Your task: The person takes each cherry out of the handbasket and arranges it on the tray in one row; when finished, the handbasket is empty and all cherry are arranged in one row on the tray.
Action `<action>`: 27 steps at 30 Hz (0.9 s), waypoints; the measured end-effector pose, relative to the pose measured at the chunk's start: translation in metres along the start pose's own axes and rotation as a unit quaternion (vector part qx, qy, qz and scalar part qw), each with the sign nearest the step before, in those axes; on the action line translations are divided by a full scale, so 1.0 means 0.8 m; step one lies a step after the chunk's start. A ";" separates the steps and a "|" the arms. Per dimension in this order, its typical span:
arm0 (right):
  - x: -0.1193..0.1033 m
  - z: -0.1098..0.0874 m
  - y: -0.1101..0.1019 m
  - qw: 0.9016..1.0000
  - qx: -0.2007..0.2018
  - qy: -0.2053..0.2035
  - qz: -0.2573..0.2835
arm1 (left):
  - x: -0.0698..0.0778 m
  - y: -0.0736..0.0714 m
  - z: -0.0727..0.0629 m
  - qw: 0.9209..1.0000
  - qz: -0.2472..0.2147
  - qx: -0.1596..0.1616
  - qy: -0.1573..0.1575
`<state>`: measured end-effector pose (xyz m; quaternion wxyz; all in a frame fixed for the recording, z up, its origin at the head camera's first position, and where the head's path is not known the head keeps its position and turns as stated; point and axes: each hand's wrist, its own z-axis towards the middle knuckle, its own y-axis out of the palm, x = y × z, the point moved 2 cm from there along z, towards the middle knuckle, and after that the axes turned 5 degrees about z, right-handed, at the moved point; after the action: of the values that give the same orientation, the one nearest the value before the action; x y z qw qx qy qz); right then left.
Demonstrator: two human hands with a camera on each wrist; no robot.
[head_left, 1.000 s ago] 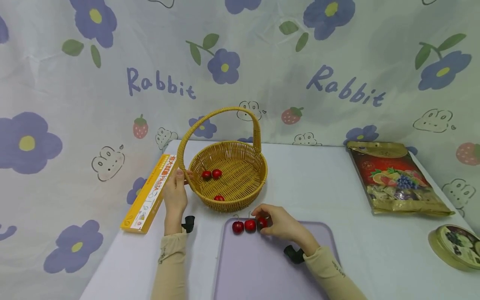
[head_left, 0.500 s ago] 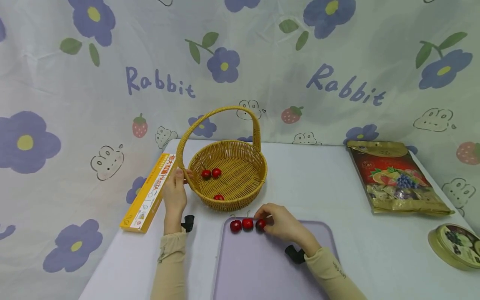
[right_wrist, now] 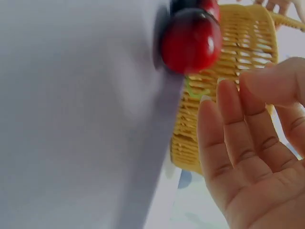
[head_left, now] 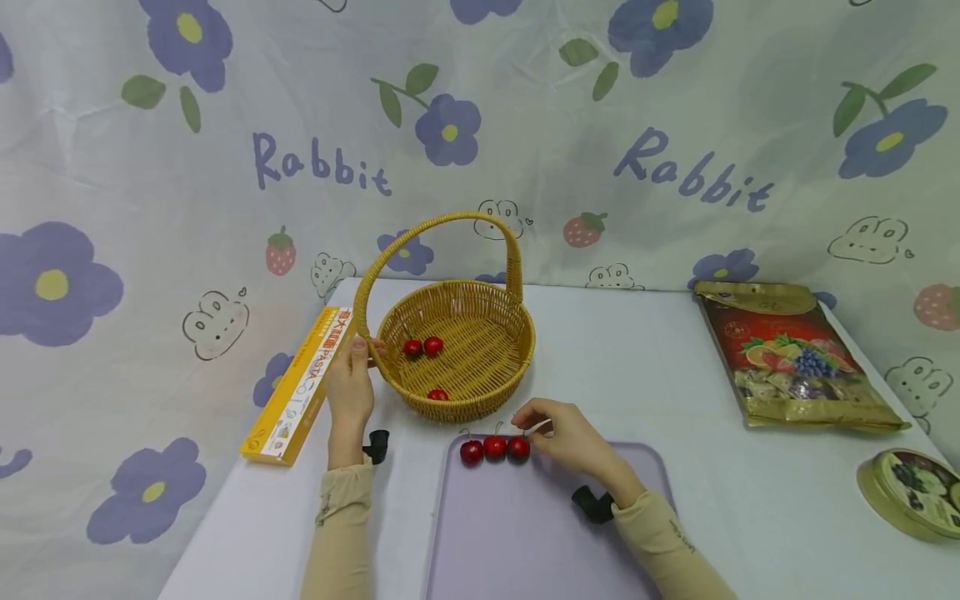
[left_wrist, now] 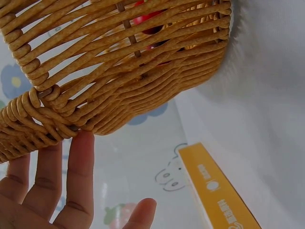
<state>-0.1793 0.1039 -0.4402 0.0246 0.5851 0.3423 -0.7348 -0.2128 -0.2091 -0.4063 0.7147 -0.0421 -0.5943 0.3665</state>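
Note:
Three red cherries stand in a row at the far left edge of the lilac tray (head_left: 555,533): a left one (head_left: 472,452), a middle one (head_left: 495,448) and a right one (head_left: 518,448). Just right of the row is my right hand (head_left: 573,442), its fingers loosely bent and holding nothing. A cherry (right_wrist: 190,42) and its green stem lie close to the fingertips in the right wrist view. My left hand (head_left: 350,383) touches the wicker basket (head_left: 480,358) at the foot of its handle; the left wrist view has straight fingers (left_wrist: 80,176) against the weave, thumb apart. Three more cherries (head_left: 433,346) lie inside the basket.
Left of the basket lies a long yellow pasta box (head_left: 300,387). A red and gold fruit-printed bag (head_left: 795,354) lies at the back right, with a round gold tin (head_left: 911,496) nearer the right edge. A patterned curtain (head_left: 555,167) hangs behind the white table.
My right hand has let go of the right cherry and drawn slightly to the right. The row of cherries has shifted a little left. My left hand stays at the basket.

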 end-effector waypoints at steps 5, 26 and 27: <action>-0.005 0.005 -0.020 1.000 0.015 0.018 0.006 | 0.001 -0.001 0.001 1.000 -0.002 0.005 0.006; -0.056 0.123 -0.079 0.940 -0.053 0.122 0.313 | 0.001 0.001 -0.002 1.000 -0.002 0.001 0.001; -0.059 0.132 -0.075 0.941 -0.063 0.132 0.306 | 0.002 0.002 -0.002 1.000 -0.002 -0.001 0.000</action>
<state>-0.2795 0.0767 -0.3619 0.2400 0.7504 0.1920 -0.5852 -0.2120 -0.2067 -0.4064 0.7156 -0.0413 -0.5945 0.3644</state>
